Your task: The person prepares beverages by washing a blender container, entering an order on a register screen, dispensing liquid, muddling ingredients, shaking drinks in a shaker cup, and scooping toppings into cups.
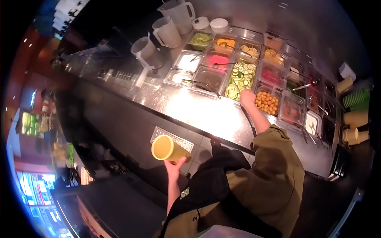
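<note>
My left hand is wrapped round a yellow cup, held tilted in front of the counter with its open mouth facing up and left. What the cup holds, if anything, cannot be seen. My right hand is closed at the near edge of a clear container of green citrus slices. Whatever its fingers grip is hidden. Just right of that hand sits a container of small round orange fruits.
Several topping containers with tongs and spoons, among them a pink one and a white one, fill the steel counter. Translucent pitchers stand at the back left. Stacked green cups are at the far right.
</note>
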A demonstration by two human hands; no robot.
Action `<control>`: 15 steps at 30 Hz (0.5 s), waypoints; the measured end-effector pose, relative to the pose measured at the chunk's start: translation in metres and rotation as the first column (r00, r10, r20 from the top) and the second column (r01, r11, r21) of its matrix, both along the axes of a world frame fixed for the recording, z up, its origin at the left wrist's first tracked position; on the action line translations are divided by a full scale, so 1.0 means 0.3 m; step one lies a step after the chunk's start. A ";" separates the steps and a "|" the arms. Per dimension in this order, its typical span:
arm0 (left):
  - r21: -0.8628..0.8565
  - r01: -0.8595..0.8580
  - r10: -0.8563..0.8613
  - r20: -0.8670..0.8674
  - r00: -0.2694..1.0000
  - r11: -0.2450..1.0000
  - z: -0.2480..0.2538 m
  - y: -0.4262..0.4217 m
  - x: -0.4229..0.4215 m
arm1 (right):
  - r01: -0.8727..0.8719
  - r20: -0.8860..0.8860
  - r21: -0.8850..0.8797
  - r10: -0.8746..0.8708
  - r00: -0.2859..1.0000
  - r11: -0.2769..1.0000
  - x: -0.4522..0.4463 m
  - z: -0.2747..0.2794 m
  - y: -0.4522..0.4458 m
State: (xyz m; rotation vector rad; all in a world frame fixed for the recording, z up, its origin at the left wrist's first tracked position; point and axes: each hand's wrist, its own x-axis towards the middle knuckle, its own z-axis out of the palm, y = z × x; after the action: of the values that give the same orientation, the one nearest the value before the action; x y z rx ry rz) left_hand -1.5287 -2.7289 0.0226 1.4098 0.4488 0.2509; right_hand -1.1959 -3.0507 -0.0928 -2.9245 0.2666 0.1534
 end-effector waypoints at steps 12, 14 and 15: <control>-0.007 0.391 -0.390 -0.084 0.917 0.920 0.028 0.111 0.585 | 0.011 -0.079 0.152 0.001 0.997 0.988 -0.144 0.340 -0.144; 0.102 0.538 -0.521 -0.152 0.840 0.837 0.025 0.095 0.641 | 0.045 -0.165 0.207 -0.011 0.986 0.977 -0.147 0.315 -0.152; 0.135 0.562 -0.543 -0.156 0.825 0.816 0.027 0.079 0.657 | 0.023 -0.128 0.161 -0.002 0.992 0.987 -0.151 0.309 -0.140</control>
State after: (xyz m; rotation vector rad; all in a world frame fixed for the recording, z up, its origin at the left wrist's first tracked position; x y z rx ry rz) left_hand -1.3316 -2.7052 0.0307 1.6714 0.0865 -0.2744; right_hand -1.2412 -3.0927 0.0000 -2.7543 0.2785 0.3447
